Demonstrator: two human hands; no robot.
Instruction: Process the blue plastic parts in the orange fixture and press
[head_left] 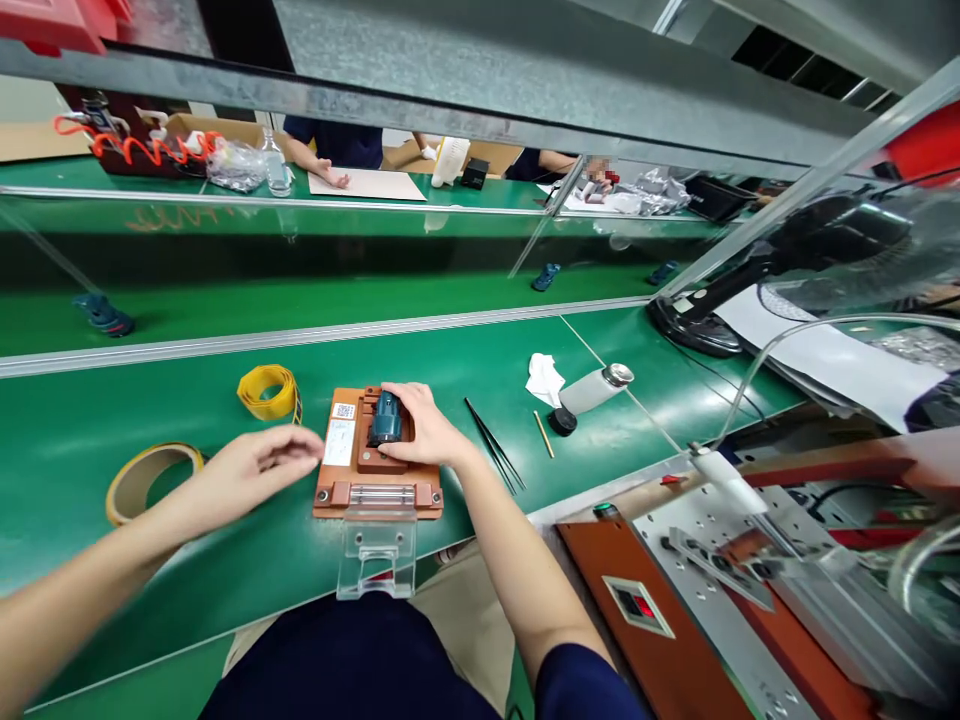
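Observation:
A reddish-brown fixture [429, 478] lies on the green bench in front of me, with a white label and a QR code on its left side. A dark teal plastic housing [386, 418] sits in its raised nest. My right hand [421, 422] is around the housing from the right, fingers at its top end and thumb at its lower end. Just left of the fixture my left hand [281, 460] hovers with fingers slightly apart and nothing in them. The clear hinged cover [379, 545] of the fixture is folded back toward me, over the bench edge.
Left are a yellow tape roll [268, 390] and a wider tape roll [154, 480]. Right lie black tweezers [493, 445], a small stick [544, 435], tissue [544, 378] and a white bottle [596, 388]. A machine [637, 600] stands right. Beyond, teal housings [546, 277] and people's hands [330, 174].

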